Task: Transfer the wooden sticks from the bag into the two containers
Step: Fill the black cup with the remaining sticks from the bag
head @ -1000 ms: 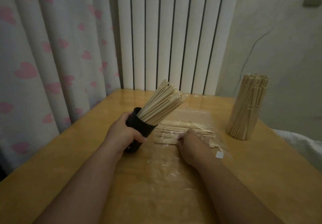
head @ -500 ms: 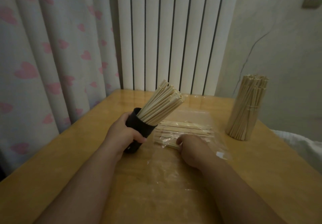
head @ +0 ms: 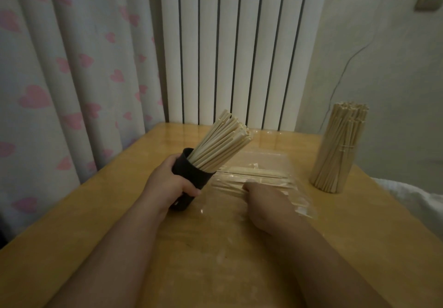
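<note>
Heart-print curtain [head: 60, 79], white radiator [head: 230, 48], cracked wall [head: 374, 55], wooden table [head: 72, 223], dim light

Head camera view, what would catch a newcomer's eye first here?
The left hand holds a black cup tilted toward the right, crammed with wooden sticks fanning out of its mouth, at centre. Beside it the right hand grips loose sticks lying in a clear bag, and another full bundle stands upright at the far right.

I see my left hand [head: 172, 183] gripping a cup [head: 191, 175], tipped to the right on the counter [head: 96, 211], with sticks [head: 223, 144] in it. Just right of that hand lies the bag [head: 261, 163]. My right hand [head: 266, 202] grips loose sticks [head: 254, 177] inside it. Well right of that hand stands a full container [head: 335, 154].
</note>
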Available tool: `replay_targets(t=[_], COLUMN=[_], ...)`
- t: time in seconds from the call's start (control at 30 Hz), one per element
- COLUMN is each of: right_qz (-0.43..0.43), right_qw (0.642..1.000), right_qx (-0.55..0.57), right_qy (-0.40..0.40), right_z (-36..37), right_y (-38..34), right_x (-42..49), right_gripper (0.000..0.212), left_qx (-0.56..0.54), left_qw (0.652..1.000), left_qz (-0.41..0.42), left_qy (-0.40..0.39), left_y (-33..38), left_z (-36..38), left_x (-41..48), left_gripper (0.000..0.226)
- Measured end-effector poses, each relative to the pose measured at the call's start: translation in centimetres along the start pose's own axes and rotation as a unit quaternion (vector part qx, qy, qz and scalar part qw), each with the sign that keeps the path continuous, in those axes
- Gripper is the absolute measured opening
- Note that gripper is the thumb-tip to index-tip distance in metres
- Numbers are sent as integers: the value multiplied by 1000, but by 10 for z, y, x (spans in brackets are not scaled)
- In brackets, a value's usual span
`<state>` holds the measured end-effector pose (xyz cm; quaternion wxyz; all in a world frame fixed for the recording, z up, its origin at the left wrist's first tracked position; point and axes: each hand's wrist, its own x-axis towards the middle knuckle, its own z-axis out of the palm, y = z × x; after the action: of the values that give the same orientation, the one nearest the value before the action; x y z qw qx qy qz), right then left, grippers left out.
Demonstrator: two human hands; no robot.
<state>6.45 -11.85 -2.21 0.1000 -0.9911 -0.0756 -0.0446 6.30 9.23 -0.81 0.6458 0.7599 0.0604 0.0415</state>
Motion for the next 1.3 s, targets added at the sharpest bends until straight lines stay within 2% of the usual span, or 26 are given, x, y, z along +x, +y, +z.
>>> replay_targets(t=[0.2, 0.43, 0.6, 0.67, 0.73, 0.8, 0.93, 1.0, 1.07, 1.13, 1.2, 1.3], right_qz=[-4, -13, -49, -57, -62, -76, -119, -136, -147, -177, -173, -173], right_qw=[997, 994, 989, 995, 997, 987, 963, 931, 882, 833, 809, 793], right_qx=[48, 82, 98, 64, -2, -26, -51, -51, -10, 17, 35, 119], right_qy=[-52, -65, -96, -49, 49, 141, 238, 334, 448, 524, 561, 571], right_z=[-7, -15, -36, -50, -62, -68, -61, -57, -55, -48, -46, -50], right_y=[-1, 0, -9, -15, -20, -23, -21, -17, -12, -7, -6, -9], right_x=[-2, -7, -18, -26, -32, -37, -33, -29, -29, -26, -24, -25], right_gripper=[11, 38, 33, 31, 30, 28, 26, 29, 34, 37, 45, 56], left_qx=[3, -12, -5, -5, -4, -2, -3, 2, 4, 6, 11, 20], left_qw=[1000, 1000, 1000, 1000, 1000, 1000, 1000, 1000, 1000, 1000, 1000, 1000], left_qz=[1, 0, -4, -7, -9, -11, -8, -5, -3, 0, -1, -4], left_qy=[3, 7, 5, 6, 5, 5, 7, 8, 6, 6, 4, -3], left_y=[-1, -1, 0, 0, 0, 1, 1, 0, 0, 0, -1, 0], left_z=[0, -1, -1, -2, -2, -2, -2, 0, 0, 0, 0, -1], left_x=[1, 0, 0, 1, 1, 1, 1, 1, 0, 0, 0, 1], left_gripper=[86, 91, 85, 84, 83, 85, 85, 87, 85, 83, 84, 86])
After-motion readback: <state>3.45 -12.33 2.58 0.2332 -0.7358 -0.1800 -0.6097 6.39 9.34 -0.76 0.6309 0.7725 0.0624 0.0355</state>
